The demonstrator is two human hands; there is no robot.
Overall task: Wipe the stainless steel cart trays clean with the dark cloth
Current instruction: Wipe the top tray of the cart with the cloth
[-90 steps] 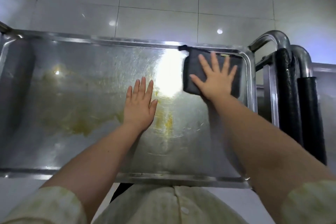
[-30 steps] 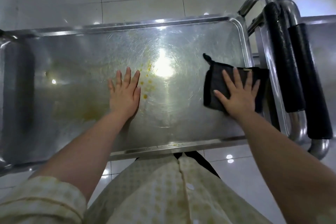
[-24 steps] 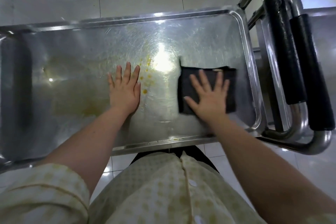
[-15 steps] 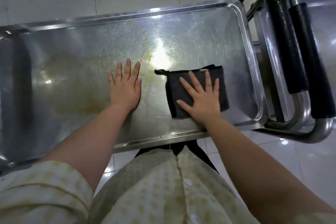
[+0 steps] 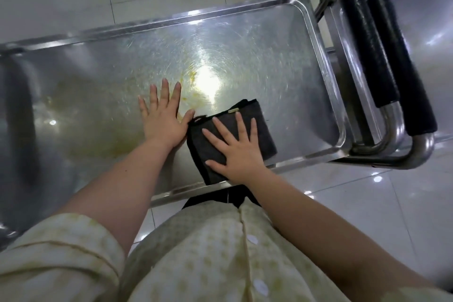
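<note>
Fingers (image 5: 241,127) spread flat on dark cloth (image 5: 262,130) in stained tray (image 5: 326,86).

bright glare on the tray (image 5: 269,39); edges warped, slightly blurred.

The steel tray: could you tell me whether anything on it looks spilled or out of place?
Yes. A yellowish film is smeared over the tray left of the left hand, with brighter yellow flecks just beyond its fingers. The dark cloth, flat under the right hand, lies to the right of both.
</note>
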